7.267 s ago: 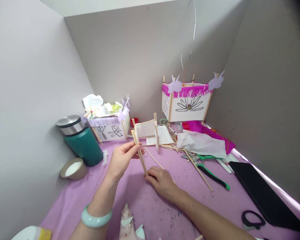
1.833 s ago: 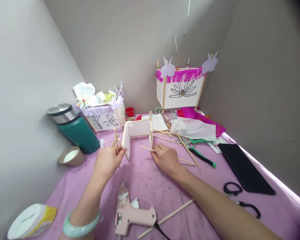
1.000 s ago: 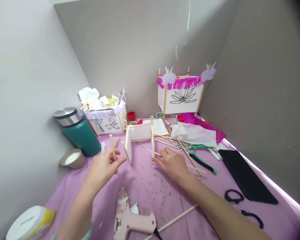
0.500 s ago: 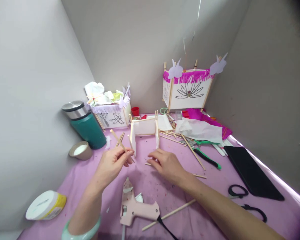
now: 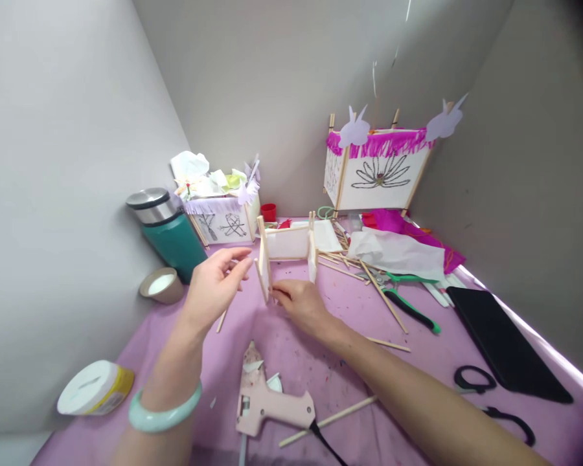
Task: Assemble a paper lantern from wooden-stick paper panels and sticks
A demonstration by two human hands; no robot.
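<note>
A small three-sided frame of thin wooden sticks with white paper panels (image 5: 287,243) stands in the middle of the cloth, its near side without a panel. My right hand (image 5: 298,304) reaches to the lower near end of its left panel. The fingers there are pinched together, and what is between them is hidden. Just left of the frame, my left hand (image 5: 216,281) is raised with its fingers loosely bent and apart, holding nothing that shows. Below that hand a thin wooden stick (image 5: 222,320) lies on the cloth. A pink glue gun (image 5: 272,408) rests nearer to me.
On the left are a green bottle (image 5: 177,243), a candle cup (image 5: 162,287) and a white tub (image 5: 94,388). Green-handled pliers (image 5: 412,310), scissors (image 5: 475,379) and a black tablet (image 5: 508,343) lie right. Two decorated paper lanterns, one with magenta fringe (image 5: 381,171), stand behind.
The stick my left hand held is out of its fingers, which have opened and lifted. My right hand has moved left to the base of the frame's left panel. The view has shifted slightly.
</note>
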